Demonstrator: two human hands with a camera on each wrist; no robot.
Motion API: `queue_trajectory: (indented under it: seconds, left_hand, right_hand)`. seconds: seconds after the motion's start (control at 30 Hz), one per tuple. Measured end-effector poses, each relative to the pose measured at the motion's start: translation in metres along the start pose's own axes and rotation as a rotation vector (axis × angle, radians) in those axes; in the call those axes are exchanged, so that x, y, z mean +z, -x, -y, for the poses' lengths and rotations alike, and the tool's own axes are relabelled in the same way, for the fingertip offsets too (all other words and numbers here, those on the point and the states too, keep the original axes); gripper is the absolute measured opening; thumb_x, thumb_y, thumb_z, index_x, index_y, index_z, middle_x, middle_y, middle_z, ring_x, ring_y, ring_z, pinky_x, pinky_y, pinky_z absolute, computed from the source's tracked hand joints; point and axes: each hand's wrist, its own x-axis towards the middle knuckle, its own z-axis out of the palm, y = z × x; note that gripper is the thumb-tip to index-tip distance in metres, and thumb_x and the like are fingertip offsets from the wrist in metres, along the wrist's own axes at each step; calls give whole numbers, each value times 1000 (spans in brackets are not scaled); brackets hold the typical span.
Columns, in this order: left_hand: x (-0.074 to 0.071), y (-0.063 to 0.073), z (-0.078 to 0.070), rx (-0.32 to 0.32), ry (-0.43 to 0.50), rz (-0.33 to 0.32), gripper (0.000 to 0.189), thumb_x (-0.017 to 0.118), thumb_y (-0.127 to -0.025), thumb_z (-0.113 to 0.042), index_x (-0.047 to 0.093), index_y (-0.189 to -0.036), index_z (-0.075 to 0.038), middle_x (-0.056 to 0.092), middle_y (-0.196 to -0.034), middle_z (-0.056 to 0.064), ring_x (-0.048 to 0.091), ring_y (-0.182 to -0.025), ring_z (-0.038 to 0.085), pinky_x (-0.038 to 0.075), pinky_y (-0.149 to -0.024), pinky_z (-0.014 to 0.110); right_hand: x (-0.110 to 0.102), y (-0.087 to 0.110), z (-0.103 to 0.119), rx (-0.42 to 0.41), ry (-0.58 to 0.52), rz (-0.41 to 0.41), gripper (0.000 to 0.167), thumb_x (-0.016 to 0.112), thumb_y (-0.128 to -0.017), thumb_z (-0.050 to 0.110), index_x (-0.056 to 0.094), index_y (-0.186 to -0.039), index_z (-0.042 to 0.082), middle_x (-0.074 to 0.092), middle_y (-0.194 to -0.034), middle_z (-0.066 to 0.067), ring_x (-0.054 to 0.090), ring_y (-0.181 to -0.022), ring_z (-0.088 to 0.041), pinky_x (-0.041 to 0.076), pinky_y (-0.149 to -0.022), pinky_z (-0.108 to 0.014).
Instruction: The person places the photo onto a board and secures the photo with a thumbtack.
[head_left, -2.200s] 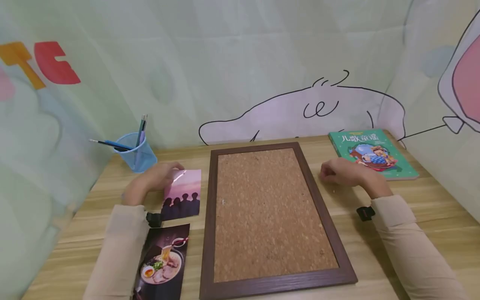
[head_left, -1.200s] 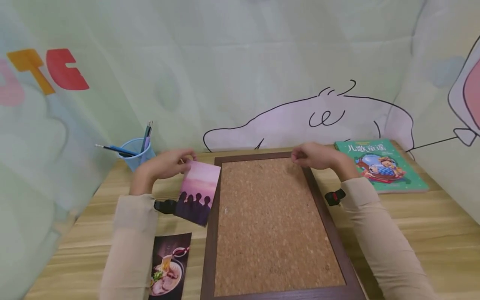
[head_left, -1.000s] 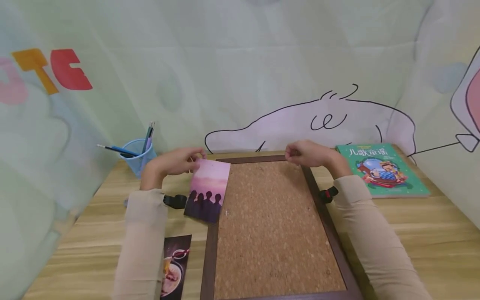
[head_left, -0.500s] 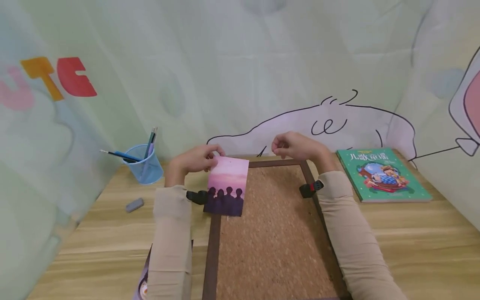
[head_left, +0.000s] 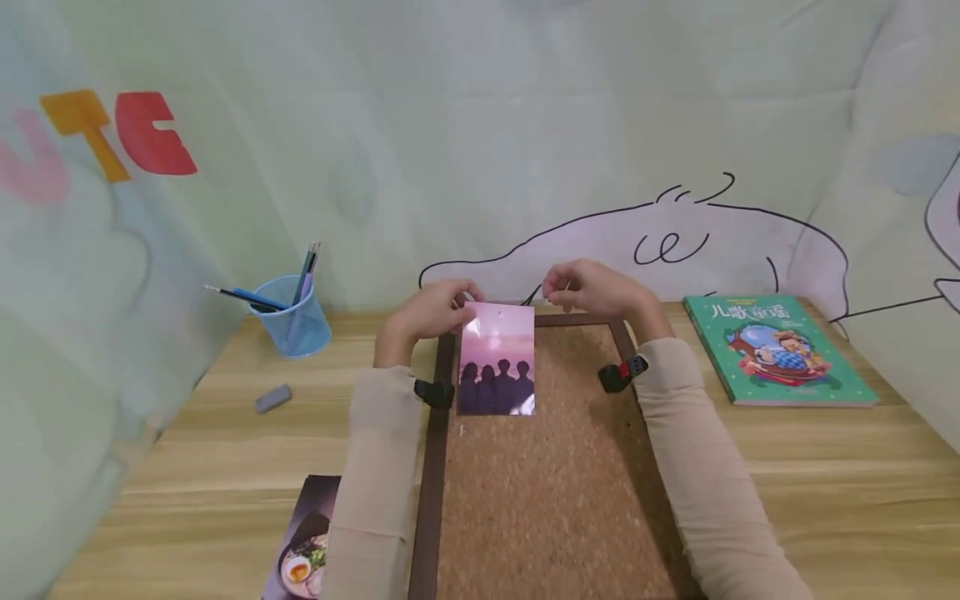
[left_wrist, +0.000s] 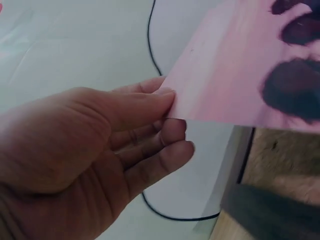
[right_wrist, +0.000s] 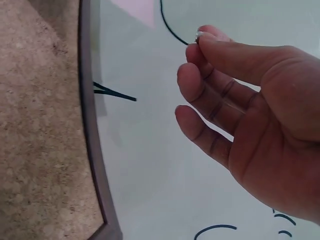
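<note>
Photo (head_left: 497,358) in fingers (left_wrist: 147,107), pencils (head_left: 307,271) in cup (head_left: 306,332)

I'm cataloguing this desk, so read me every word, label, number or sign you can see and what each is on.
"UT", then a stylised red letter, probably "E": wall cloth.
"儿歌童谣": green book.
Too small to read: yellow line above that title.
</note>
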Motion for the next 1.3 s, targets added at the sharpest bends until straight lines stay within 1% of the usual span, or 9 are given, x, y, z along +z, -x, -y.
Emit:
queue_trajectory:
  seconds: [0.13,0.3,0.5,0.7,0.8,0.93,1.03,1.13,1.3]
  left_hand:
    - [11,-11,-8,-25,-9,-16,22,57,-99,-11,64,-119,-7,61,-103,14,57,-84,24,49,-70,33]
    - [26,-18,-6,-39,-1,-38,22,57,-99,-9,65,-119,-5,63,-104,15,58,-88,25,50,-74,34]
    - [39,-29,-10,-93,40,-86,20,58,-99,-7,67,-116,-4,66,-107,17,61,-96,28,51,-81,39]
    - [63,-38,-17,-154,3,-142,20,60,-99,-8,68,-117,-5,68,-110,17,63,-99,28,52,-84,40]
    - [72,-41,-18,-185,-21,-132,18,60,-99,-8,70,-115,-8,67,-111,14,61,-98,27,51,-84,41]
    - [77,-39,-16,-221,-39,-113,15,62,-99,-10,71,-110,-11,66,-116,10,59,-103,26,49,-91,45]
    - [79,-39,-15,-245,-40,-88,14,62,-99,-14,71,-110,-14,66,-118,8,58,-106,26,48,-94,48]
    - [79,-39,-14,-260,-38,-84,14,63,-98,-15,70,-110,-15,65,-114,8,58,-102,26,48,-91,48]
    - [80,-38,-9,-248,-18,-75,14,65,-96,-13,70,-109,-14,64,-104,6,56,-94,23,47,-82,40]
  right_hand:
    - [2,-4,-3,12,-20,-19,10,56,-101,6,64,-106,2,65,-102,-18,60,-88,-25,51,-81,-43]
    - [14,-14,-9,-26,-28,-6,11,59,-99,6,65,-104,-1,67,-97,-14,57,-86,-21,48,-76,-34]
    - [29,-22,-19,18,-50,38,10,58,-99,5,65,-106,2,65,-95,-9,54,-84,-19,45,-72,-31]
    - [30,-22,-18,57,-1,28,10,58,-99,4,66,-104,0,64,-94,-10,53,-83,-20,43,-71,-31]
    - [32,-23,-21,80,23,42,9,58,-99,3,66,-102,0,64,-95,-10,53,-85,-19,43,-72,-30]
    - [38,-28,-23,97,51,107,8,57,-100,4,66,-99,3,63,-97,-8,54,-89,-20,43,-78,-32]
    - [40,-29,-23,138,52,157,8,57,-101,6,65,-100,6,62,-98,-8,54,-92,-22,43,-82,-36]
    - [42,-29,-24,155,50,180,10,57,-101,9,66,-102,7,63,-100,-8,55,-94,-23,43,-86,-38]
    - [46,-30,-26,110,50,189,11,58,-101,9,68,-101,3,64,-94,-8,55,-87,-21,43,-82,-35]
